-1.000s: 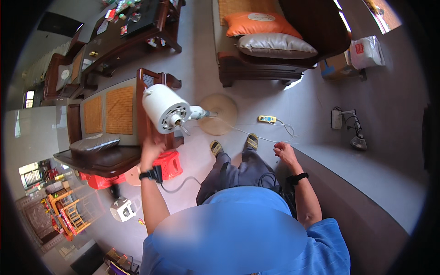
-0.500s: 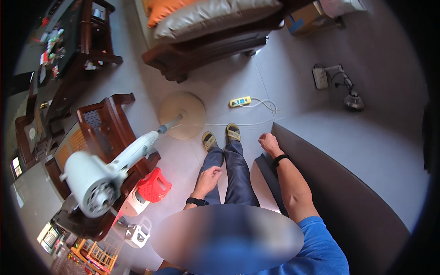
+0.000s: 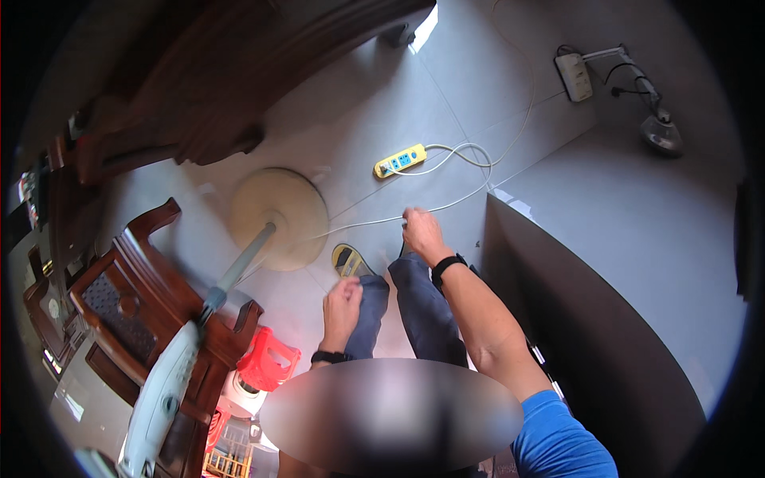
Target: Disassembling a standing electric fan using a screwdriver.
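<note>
My right hand (image 3: 423,233) reaches ahead over the right slipper, fingers curled, with nothing visible in it. Behind its fingers a pale power cord (image 3: 358,224) runs across the floor; I cannot tell whether they touch. My left hand (image 3: 343,307) hangs loosely closed and bare beside my left knee. Farther ahead lies a yellow power strip (image 3: 401,160) with blue sockets and a plug in its left end. To the left stands a pale green fan, its round beige base (image 3: 275,191) on the floor and its pole (image 3: 243,267) slanting toward the lower left.
A dark wooden chair (image 3: 135,295) stands at left, with a red plastic stool (image 3: 269,360) near it. Dark wooden furniture (image 3: 231,72) fills the far left. At right runs a grey panel (image 3: 574,311); beyond it are a white socket box (image 3: 574,77) and a lamp (image 3: 661,131).
My view has shifted closer to the floor and the yellow strip. The right hand has moved forward and left toward the cord. The fan's head has mostly left the picture.
</note>
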Tool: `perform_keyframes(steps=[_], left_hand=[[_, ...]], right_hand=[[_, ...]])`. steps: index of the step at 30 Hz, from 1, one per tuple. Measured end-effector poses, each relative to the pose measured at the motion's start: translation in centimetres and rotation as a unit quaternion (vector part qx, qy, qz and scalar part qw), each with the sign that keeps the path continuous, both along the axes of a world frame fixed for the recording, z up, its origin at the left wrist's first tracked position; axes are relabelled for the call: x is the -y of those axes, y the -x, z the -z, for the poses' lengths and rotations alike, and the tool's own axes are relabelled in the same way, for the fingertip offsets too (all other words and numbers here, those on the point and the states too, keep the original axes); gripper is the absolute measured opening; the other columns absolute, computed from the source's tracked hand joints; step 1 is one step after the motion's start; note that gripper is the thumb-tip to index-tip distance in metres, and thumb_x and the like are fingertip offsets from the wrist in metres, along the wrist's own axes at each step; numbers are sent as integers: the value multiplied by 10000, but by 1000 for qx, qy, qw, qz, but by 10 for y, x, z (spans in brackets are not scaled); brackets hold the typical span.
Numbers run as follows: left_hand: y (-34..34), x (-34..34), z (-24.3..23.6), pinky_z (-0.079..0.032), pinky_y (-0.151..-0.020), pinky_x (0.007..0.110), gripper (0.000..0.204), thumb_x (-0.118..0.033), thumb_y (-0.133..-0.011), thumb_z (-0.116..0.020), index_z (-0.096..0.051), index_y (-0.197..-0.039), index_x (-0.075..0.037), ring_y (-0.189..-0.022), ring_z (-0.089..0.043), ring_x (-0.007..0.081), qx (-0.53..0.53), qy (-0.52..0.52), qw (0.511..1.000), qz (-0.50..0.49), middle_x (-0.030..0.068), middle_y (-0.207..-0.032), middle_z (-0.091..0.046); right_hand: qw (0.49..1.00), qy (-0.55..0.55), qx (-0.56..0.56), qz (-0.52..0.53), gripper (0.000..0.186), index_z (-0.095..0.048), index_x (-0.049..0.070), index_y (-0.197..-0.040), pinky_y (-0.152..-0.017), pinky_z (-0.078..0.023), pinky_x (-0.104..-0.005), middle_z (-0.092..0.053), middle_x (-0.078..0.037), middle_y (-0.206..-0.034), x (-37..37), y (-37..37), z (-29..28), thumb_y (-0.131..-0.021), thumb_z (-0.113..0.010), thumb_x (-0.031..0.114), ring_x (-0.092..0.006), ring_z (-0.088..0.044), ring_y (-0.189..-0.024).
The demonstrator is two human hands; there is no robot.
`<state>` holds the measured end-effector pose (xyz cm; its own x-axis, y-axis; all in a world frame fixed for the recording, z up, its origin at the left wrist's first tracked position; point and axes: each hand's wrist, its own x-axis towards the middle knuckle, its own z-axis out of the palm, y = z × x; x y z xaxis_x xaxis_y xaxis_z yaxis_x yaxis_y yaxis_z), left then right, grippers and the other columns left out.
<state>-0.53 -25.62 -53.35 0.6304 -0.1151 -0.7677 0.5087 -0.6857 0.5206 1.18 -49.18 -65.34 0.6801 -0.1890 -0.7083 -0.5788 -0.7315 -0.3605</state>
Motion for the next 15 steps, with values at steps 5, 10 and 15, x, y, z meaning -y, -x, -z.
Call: perform_keyframes(steps=[5, 10, 15], left_hand=[[-57, 24, 155, -539, -805, 412, 337, -126, -880, -657, -651, -1198, -15, -878, -689, 336, 176, -23, 981, 75, 191, -1006, -699], [-102, 90, 262, -483, -969, 454, 557, -43, -826, -700, -535, -1358, -53, -1153, -581, 404, 207, 14, 968, 141, 232, -1265, -571], [-125, 118, 328, -449, -1026, 459, 584, -7, -838, -670, -507, -1396, -62, -1218, -517, 405, 258, -9, 950, 178, 201, -1318, -541]], right_hand=[[982, 88, 149, -72, 191, -645, 30, -971, -869, -475, -439, -641, -142, -968, -10, -60, 69, -794, -662, 100, -329, -598, -995], [979, 158, 120, -43, 180, -684, 45, -947, -877, -486, -436, -701, -159, -939, 0, -94, 133, -849, -646, 191, -347, -659, -953], [993, 60, -74, 68, 364, -752, 17, -943, -852, -537, -475, -733, -245, -972, 4, -119, 156, -940, -540, 314, -396, -710, -967]])
